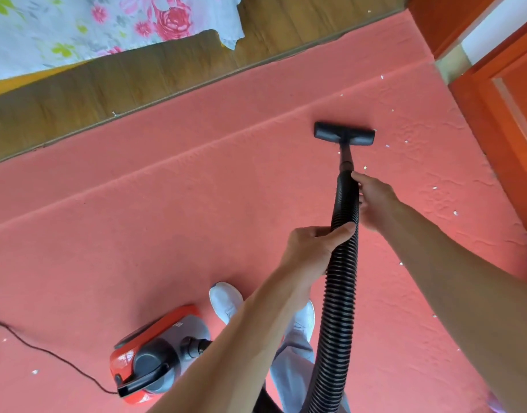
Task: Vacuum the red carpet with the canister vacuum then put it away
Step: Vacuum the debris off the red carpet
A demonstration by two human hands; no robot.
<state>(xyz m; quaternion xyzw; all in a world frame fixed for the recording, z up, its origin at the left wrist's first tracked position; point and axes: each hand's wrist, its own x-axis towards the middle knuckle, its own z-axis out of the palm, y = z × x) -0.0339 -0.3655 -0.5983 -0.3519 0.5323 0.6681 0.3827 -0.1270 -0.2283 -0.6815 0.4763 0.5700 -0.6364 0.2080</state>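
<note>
Seemingly the right grip (pixel 372 201) holds the hose (pixel 339 293) just behind the nozzle (pixel 344 134).

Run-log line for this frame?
stage: vacuuming | left hand: grips hose | right hand: grips hose nearer nozzle | nozzle: on red carpet, specks nearby | canister: on carpet at person's left

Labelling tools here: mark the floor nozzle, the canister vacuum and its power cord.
floor nozzle (pixel 344 134): head view, centre of the black head.
canister vacuum (pixel 156 357): head view, grey top of the body.
power cord (pixel 52 354): head view, middle of the visible run.
</note>
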